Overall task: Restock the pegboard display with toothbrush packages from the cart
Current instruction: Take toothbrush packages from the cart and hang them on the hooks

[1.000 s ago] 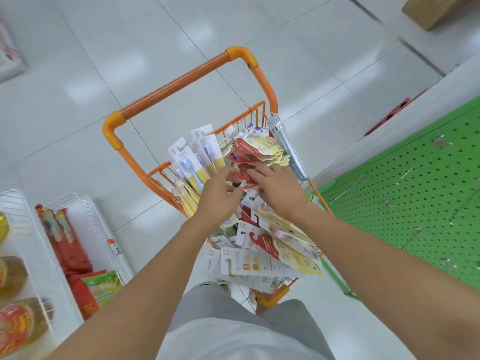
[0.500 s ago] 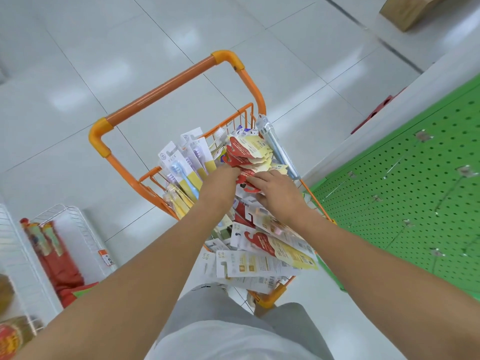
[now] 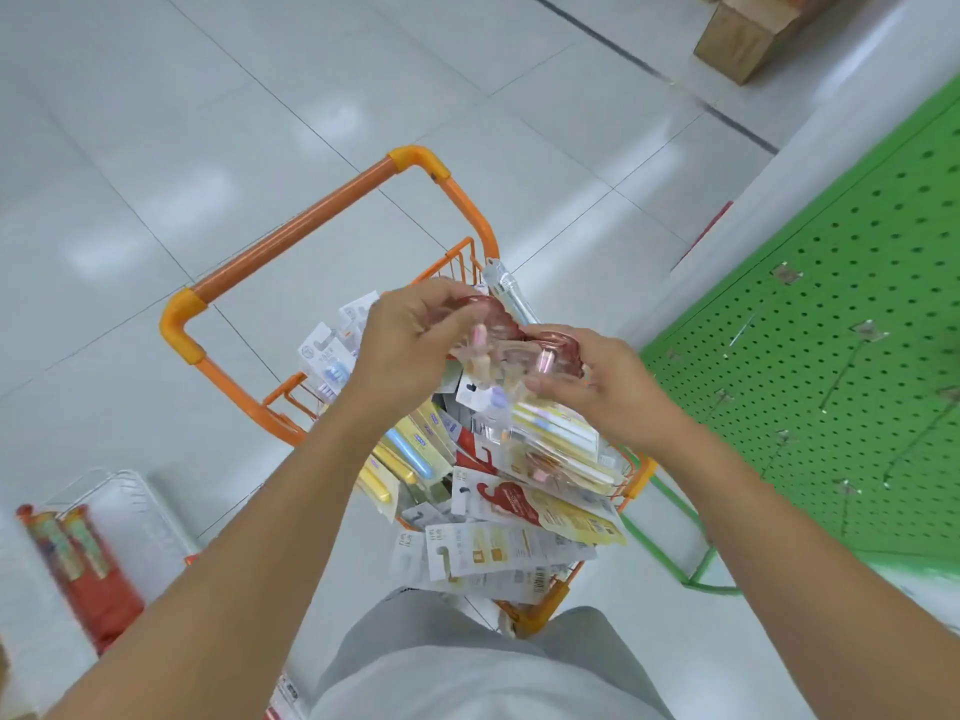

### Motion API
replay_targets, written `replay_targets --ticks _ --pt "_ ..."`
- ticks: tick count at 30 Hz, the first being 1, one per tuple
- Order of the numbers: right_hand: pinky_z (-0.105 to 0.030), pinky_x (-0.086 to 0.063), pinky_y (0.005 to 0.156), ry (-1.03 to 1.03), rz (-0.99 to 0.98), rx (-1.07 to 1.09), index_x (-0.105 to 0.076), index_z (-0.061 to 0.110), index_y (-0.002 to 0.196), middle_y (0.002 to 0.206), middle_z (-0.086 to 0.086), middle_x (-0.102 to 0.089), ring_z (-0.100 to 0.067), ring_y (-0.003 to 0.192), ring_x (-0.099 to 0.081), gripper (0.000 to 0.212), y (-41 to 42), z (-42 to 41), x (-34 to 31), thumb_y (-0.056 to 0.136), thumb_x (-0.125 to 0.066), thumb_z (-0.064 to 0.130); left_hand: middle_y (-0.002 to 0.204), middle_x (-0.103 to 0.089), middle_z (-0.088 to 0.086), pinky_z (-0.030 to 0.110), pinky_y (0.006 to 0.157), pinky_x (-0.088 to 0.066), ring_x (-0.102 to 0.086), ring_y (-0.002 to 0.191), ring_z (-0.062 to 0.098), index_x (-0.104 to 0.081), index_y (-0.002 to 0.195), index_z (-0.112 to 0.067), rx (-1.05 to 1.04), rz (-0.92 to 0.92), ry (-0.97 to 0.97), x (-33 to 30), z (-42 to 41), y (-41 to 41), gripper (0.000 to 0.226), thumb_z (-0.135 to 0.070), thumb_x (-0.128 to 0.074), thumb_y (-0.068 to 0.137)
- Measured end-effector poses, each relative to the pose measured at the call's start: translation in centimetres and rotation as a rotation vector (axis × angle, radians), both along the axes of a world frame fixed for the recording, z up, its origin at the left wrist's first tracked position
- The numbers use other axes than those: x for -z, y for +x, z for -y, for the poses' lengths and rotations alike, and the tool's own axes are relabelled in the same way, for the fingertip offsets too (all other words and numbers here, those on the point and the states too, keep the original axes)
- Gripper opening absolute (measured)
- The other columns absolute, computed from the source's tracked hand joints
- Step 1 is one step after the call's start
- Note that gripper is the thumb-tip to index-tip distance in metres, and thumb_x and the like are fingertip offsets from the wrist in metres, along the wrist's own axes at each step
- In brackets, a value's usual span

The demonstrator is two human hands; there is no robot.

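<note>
A bunch of red-and-cream toothbrush packages (image 3: 511, 337) is now lifted above the cart (image 3: 291, 252), where half a second earlier both hands were still down among the stock, working at the same red packs. The bunch is blurred, and how many packs it holds cannot be told. The left hand (image 3: 402, 350) grips its far, upper end with curled fingers and thumb, the red card tops showing just past the knuckles. The right hand (image 3: 597, 379) pinches the near end from the right, thumb on top and fingers curled beneath, so the bunch spans the gap between the two hands. The packs hang down from that grip towards the heap, and their clear lower ends reach the pile.

Below the hands, the cart is heaped with more packages (image 3: 498, 511): blue and yellow brushes on the left, red-and-cream cards spilling over the near rim. A barcode shows on one near card, but the print on all of them is too small and smeared to read; no brand can be made out. A long clear pack (image 3: 506, 293) stands up at the far corner.

To the right is the green pegboard (image 3: 857, 330), with several bare metal hooks (image 3: 852, 366). At lower left a white wire basket (image 3: 130, 511) holds red packets (image 3: 78, 563). A cardboard box (image 3: 748, 39) sits on the tiled floor at upper right.
</note>
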State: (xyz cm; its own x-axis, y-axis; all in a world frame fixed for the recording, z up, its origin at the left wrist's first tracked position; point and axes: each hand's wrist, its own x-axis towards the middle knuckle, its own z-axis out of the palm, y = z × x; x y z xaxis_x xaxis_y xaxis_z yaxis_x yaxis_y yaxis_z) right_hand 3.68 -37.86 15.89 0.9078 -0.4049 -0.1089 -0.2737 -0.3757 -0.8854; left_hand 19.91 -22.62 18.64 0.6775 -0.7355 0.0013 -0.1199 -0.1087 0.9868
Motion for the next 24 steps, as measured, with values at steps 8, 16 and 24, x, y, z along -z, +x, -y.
replay_targets --ticks 8,16,24 --pt "-0.051 -0.055 0.086 0.352 0.245 0.291 -0.07 0.015 0.109 0.1 -0.015 -0.076 -0.026 0.087 -0.066 0.031 -2.0 0.9 -5.8 0.08 -0.077 0.022 0.084 -0.071 -0.007 0.028 0.071 -0.051 -0.065 0.078 0.011 -0.068 0.108 -0.017 -0.024 -0.405 -0.249 -5.6 4.9 -0.9 0.014 -0.014 -0.068 0.094" --pt "-0.034 -0.06 0.07 0.551 0.481 0.839 -0.069 0.006 0.107 0.092 -0.01 -0.077 -0.019 0.076 -0.073 0.026 -8.2 0.4 -9.0 0.082 -0.074 0.01 0.103 -0.077 0.008 0.045 0.086 -0.056 -0.072 0.095 0.035 -0.069 0.111 -0.013 0.414 -0.436 0.0 -3.1 8.9 -8.7 0.033 -0.006 -0.079 0.081" --pt "-0.031 -0.055 0.069 0.396 0.426 1.156 -0.075 0.016 0.096 0.087 -0.004 -0.077 -0.016 0.075 -0.07 0.01 -17.3 0.9 -8.4 0.094 -0.07 0.024 0.083 -0.076 0.005 0.023 0.059 -0.052 -0.069 0.065 0.016 -0.067 0.099 -0.011 0.367 -0.411 0.011 -4.7 13.6 -17.7 0.021 -0.003 -0.078 0.082"
